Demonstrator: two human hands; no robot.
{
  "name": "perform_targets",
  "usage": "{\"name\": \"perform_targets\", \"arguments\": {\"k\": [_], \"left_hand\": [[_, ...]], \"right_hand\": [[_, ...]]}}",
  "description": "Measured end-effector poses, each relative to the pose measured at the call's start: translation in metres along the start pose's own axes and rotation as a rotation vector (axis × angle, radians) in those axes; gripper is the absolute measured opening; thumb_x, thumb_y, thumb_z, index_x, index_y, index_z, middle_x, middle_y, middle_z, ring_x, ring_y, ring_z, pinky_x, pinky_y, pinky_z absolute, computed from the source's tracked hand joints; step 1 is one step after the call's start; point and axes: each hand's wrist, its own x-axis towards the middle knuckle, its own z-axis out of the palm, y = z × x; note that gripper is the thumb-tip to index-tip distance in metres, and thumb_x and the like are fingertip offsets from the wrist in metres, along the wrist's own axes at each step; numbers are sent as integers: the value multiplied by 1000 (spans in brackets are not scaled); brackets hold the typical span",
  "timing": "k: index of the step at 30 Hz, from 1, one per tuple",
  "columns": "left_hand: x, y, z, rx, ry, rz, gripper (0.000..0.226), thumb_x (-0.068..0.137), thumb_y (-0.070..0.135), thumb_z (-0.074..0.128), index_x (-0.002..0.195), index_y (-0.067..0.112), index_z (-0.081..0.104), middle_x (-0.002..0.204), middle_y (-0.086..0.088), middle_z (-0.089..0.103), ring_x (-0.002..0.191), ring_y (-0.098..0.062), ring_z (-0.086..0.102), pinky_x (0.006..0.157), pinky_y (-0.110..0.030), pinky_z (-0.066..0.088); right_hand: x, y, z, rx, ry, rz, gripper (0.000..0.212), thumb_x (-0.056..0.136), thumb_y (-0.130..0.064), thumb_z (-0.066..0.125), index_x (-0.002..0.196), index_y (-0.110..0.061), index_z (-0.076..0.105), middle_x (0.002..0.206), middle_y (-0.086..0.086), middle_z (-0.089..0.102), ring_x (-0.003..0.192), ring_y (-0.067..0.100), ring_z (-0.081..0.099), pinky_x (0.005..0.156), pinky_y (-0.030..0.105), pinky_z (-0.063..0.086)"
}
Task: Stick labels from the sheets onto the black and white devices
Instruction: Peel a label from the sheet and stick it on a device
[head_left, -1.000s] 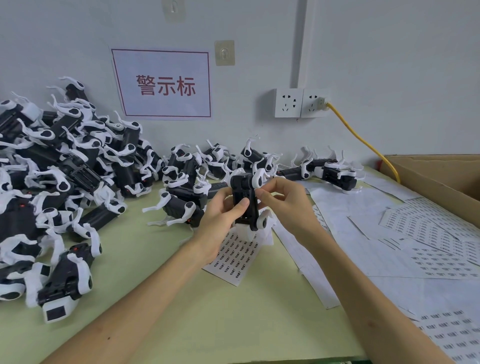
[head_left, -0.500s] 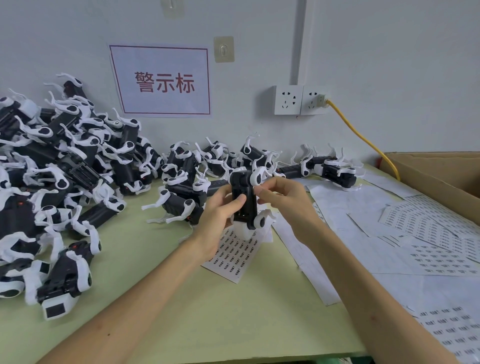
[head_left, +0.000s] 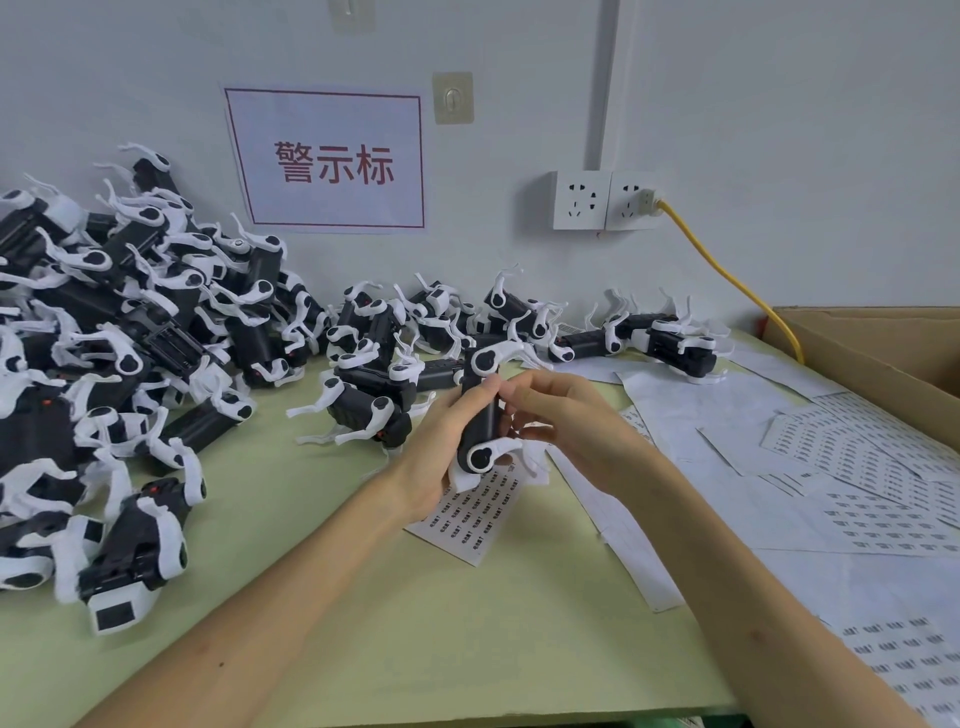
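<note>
One black and white device (head_left: 483, 431), upright above the green worktop (head_left: 363, 597): left hand (head_left: 436, 457) grips it, right hand (head_left: 571, 421) pinches its side. Label sheet (head_left: 472, 519) lies directly beneath.

two arms and two hands show. the left arm (head_left: 291, 587) is bare from the edge of the picture up to the wrist. the right arm (head_left: 727, 571) is bare the same way. both arms are long and thin. the left hand (head_left: 436, 457) and the right hand (head_left: 566, 431) are bare too, with slim fingers. a nail shows on the left thumb (head_left: 489, 385). a tiny spot (head_left: 200, 646) sits on the left arm, and a small mark (head_left: 748, 636) on the right arm.
</note>
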Motion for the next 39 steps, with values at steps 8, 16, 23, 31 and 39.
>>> {"name": "perform_targets", "arguments": {"k": [8, 16, 23, 31, 39], "left_hand": [[-2, 0, 4, -57, 61, -48, 43, 99, 51, 54, 102, 14, 76, 96, -15, 67, 85, -28, 69, 78, -45, 60], [-6, 0, 9, -146, -16, -29, 55, 91, 52, 51, 121, 9, 66, 111, -18, 61, 95, -29, 67, 75, -45, 61], [-6, 0, 4, -86, 44, -61, 52, 100, 56, 42, 92, 19, 77, 89, -11, 73, 70, -20, 71, 57, -29, 56], [-1, 1, 6, -265, 32, -101, 51, 98, 50, 44, 120, 8, 64, 107, -18, 62, 86, -29, 65, 74, -44, 59], [3, -6, 7, -145, 89, -89, 45, 99, 51, 51, 115, 14, 71, 104, -11, 75, 89, -23, 71, 80, -39, 60]], "right_hand": [[2, 1, 2, 19, 12, 1, 14, 97, -13, 66, 83, -11, 66, 76, 4, 60, 64, 13, 56, 63, 20, 49], [3, 2, -1, 39, 45, 18, 18, 96, -14, 66, 78, -15, 66, 72, 2, 56, 61, 12, 51, 57, 18, 43], [3, 2, 1, 53, 35, 16, 14, 97, -11, 64, 83, -10, 65, 75, 5, 59, 60, 13, 54, 56, 19, 47], [5, 2, 2, 55, 109, 25, 14, 96, -12, 65, 82, -10, 65, 73, 6, 60, 59, 13, 54, 56, 19, 46], [3, 0, 2, 65, 128, 50, 15, 95, -14, 67, 81, -12, 64, 72, 3, 62, 58, 11, 56, 56, 16, 46]]}}
